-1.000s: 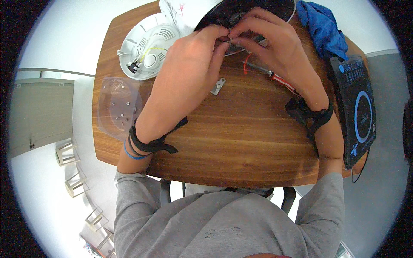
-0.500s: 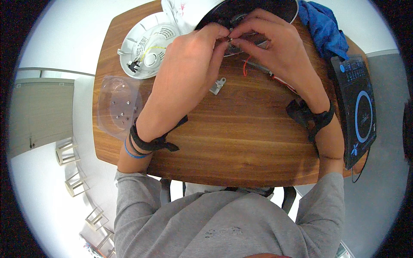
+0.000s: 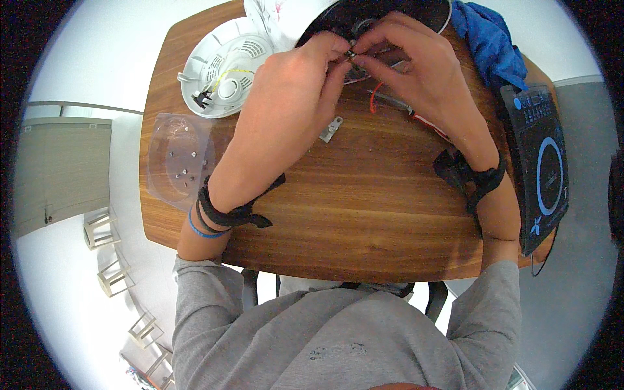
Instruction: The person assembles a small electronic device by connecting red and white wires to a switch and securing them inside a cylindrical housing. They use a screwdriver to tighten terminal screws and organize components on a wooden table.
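Note:
Both my hands meet at the far side of the table, over the edge of a round, dark-walled appliance housing (image 3: 328, 21) on its side. My left hand (image 3: 286, 84) pinches thumb and forefinger together beside the fingertips of my right hand (image 3: 419, 62), which are also pinched. Between them is a tiny part, too small to name. An orange-red wire (image 3: 373, 99) hangs below my right hand. A small metal bracket (image 3: 331, 129) lies on the wood just below my left fingers. The inside of the housing is mostly hidden by my hands.
At the far left lies a white vented plastic cover (image 3: 201, 71) with a yellow wire and black connector. Nearer is a clear plastic tray (image 3: 159, 156) with several small screws. Blue cloth (image 3: 491, 42) and a black induction cooker (image 3: 525, 169) line the right of the wooden table (image 3: 364, 221).
The fingertips of both hands have shifted slightly, and the tiny part between them has turned a little. The orange-red wire has moved slightly to the right. Otherwise the table looks the same.

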The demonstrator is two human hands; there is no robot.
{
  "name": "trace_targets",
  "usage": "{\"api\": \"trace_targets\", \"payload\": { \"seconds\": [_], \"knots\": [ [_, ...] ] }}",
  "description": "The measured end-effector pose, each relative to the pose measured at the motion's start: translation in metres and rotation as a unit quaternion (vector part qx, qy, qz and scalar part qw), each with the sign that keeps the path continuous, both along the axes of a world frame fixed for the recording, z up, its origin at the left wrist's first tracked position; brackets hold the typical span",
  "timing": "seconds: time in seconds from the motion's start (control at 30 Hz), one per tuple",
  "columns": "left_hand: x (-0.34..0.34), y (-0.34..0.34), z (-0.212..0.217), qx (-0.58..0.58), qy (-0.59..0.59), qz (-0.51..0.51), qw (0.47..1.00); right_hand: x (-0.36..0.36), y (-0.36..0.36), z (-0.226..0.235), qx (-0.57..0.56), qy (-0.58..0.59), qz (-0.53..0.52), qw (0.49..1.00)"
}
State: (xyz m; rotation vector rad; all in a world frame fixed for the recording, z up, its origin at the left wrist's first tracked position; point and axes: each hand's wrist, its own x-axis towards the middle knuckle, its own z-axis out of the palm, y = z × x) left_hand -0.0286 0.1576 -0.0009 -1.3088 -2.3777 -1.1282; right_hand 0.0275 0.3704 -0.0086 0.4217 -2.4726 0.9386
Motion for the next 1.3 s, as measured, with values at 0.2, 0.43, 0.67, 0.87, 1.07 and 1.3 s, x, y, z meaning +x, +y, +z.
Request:
{"api": "trace_targets", "payload": {
  "seconds": [0.2,0.43,0.67,0.87,1.07,1.3],
  "knots": [
    [0.001,-0.001,0.001,-0.025,-0.012,0.015,0.999,0.003,-0.001,0.005,0.016,0.024,0.004,1.000],
    [0.003,-0.001,0.003,-0.033,-0.013,0.018,0.999,0.001,0.003,0.004,0.075,0.094,0.018,0.993],
    [0.002,-0.001,0.002,-0.035,-0.012,0.017,0.999,0.001,-0.001,0.000,0.089,0.118,0.019,0.989],
    [0.003,-0.001,0.002,-0.043,-0.020,0.022,0.999,0.003,-0.002,0.004,0.132,0.154,0.017,0.979],
    [0.004,-0.001,0.003,-0.044,-0.020,0.027,0.998,0.004,-0.002,0.004,0.154,0.173,0.006,0.973],
    [0.003,-0.001,0.003,-0.050,-0.021,0.026,0.998,0.004,-0.002,0.005,0.183,0.189,-0.005,0.965]
  ]
}}
